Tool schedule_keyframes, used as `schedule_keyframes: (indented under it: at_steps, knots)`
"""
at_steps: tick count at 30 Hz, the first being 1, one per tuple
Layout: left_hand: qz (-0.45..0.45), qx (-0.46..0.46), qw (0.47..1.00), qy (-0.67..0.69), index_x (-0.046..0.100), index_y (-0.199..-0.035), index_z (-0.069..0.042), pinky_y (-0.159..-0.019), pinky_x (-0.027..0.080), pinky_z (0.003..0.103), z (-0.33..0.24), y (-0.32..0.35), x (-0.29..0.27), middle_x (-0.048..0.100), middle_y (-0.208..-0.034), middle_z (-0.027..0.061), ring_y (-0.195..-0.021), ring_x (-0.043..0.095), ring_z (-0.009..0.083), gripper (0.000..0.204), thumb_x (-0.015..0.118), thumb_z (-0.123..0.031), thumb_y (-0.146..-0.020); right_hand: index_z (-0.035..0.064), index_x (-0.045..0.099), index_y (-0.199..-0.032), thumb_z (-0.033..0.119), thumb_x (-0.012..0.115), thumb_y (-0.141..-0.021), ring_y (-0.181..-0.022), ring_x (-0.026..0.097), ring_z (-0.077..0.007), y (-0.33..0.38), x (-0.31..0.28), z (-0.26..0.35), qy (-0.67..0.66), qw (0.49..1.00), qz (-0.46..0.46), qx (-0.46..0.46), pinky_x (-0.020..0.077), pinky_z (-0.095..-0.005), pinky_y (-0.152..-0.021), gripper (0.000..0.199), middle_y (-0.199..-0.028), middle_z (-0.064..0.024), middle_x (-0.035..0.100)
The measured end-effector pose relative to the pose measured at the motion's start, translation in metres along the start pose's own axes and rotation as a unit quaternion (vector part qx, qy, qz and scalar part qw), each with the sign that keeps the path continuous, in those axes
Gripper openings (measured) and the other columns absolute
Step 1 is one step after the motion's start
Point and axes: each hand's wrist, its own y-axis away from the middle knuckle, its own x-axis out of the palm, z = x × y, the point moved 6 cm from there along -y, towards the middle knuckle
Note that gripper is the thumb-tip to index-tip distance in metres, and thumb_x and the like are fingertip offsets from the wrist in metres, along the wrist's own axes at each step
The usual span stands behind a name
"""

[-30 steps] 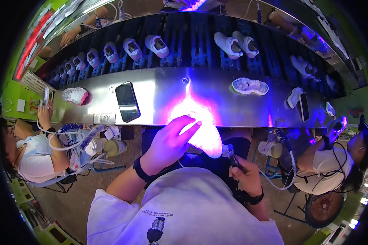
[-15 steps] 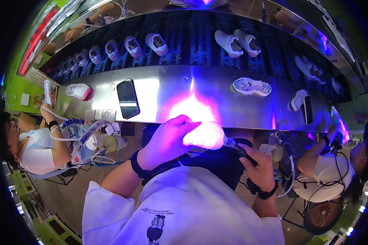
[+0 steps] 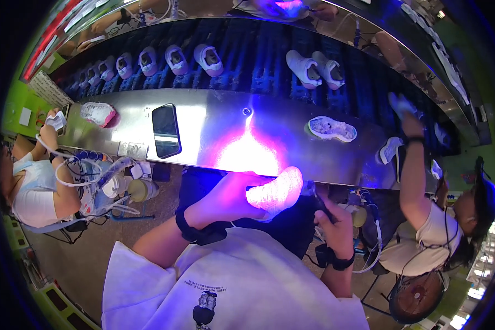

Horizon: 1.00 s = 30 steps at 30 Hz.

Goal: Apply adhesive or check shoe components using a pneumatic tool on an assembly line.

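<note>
In front of my torso, by the near bench edge, my left hand [image 3: 225,193] is closed around the heel or toe end of a pale shoe sole [image 3: 278,193]. Strong violet-pink light washes out the sole's detail. My right hand [image 3: 335,228] grips a black-handled tool [image 3: 320,204], with its grey head at the sole's right side. Whether the head touches the sole, I cannot tell.
On the metal bench [image 3: 203,115] lie a phone [image 3: 166,130] and loose soles at left [image 3: 98,114] and right [image 3: 332,128]. Beyond runs a dark conveyor [image 3: 264,60] carrying several shoes [image 3: 208,59]. People sit at both sides; the right one's hand [image 3: 410,118] reaches over the conveyor.
The sole has tilted, its right end now higher, and both hands have shifted slightly. The glare no longer covers it as fully. The person at right has reached an arm forward to the conveyor.
</note>
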Motion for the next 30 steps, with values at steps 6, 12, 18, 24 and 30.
schedule_keyframes:
  at_steps: [6, 12, 18, 24, 30]
  knots:
    - [-0.008, 0.011, 0.996, 0.088, 0.066, -0.133, 0.001, -0.113, 0.044, 0.039, 0.007, 0.012, -0.006, 0.066, -0.136, 0.0154, -0.129, 0.06, 0.0251, 0.077, 0.094, -0.023, -0.065, 0.0011, 0.066, -0.135, 0.008, 0.072, -0.093, -0.091, 0.067, -0.0129, -0.014, 0.01, 0.041, -0.017, 0.999, -0.003, -0.039, 0.0515, -0.0278, -0.087, 0.042, -0.101, -0.0062, 0.074]
    - [-0.004, -0.031, 0.991, 0.132, 0.065, -0.133, 0.002, -0.111, 0.046, 0.038, 0.018, 0.025, -0.017, 0.066, -0.135, 0.0146, -0.127, 0.061, 0.0226, 0.077, 0.096, -0.024, -0.067, -0.0002, 0.062, -0.139, 0.006, 0.07, -0.095, -0.077, 0.061, -0.0073, -0.033, 0.025, 0.078, -0.009, 0.995, 0.043, -0.089, 0.0513, -0.024, -0.071, 0.045, -0.09, -0.0011, 0.066]
    - [-0.005, -0.055, 0.966, 0.252, 0.062, -0.136, 0.003, -0.107, 0.049, 0.036, 0.038, 0.035, -0.013, 0.069, -0.129, 0.0092, -0.118, 0.064, 0.0168, 0.073, 0.094, -0.016, -0.073, 0.0011, 0.063, -0.139, 0.005, 0.07, -0.095, -0.077, 0.06, -0.0086, -0.037, 0.036, 0.074, -0.038, 0.991, 0.107, -0.068, 0.0513, -0.0251, -0.071, 0.045, -0.092, -0.0023, 0.067]
    - [0.022, -0.072, 0.929, 0.362, 0.062, -0.136, 0.001, -0.1, 0.051, 0.031, 0.036, 0.035, -0.011, 0.069, -0.125, 0.0035, -0.112, 0.063, 0.0108, 0.06, 0.087, -0.01, -0.082, 0.0032, 0.066, -0.135, 0.004, 0.069, -0.094, -0.084, 0.064, -0.0131, -0.036, 0.039, 0.068, 0.006, 0.992, 0.1, -0.076, 0.0522, -0.0288, -0.082, 0.041, -0.102, -0.0059, 0.075]
    - [-0.006, -0.096, 0.939, 0.329, 0.066, -0.129, -0.001, -0.094, 0.052, 0.029, 0.032, 0.022, 0.003, 0.071, -0.117, 0.0015, -0.107, 0.064, 0.0097, 0.045, 0.082, -0.013, -0.089, 0.0044, 0.067, -0.134, 0.006, 0.071, -0.093, -0.1, 0.069, -0.0172, -0.013, 0.035, 0.033, 0.029, 0.996, 0.068, -0.054, 0.0513, -0.031, -0.093, 0.041, -0.109, -0.0122, 0.075]
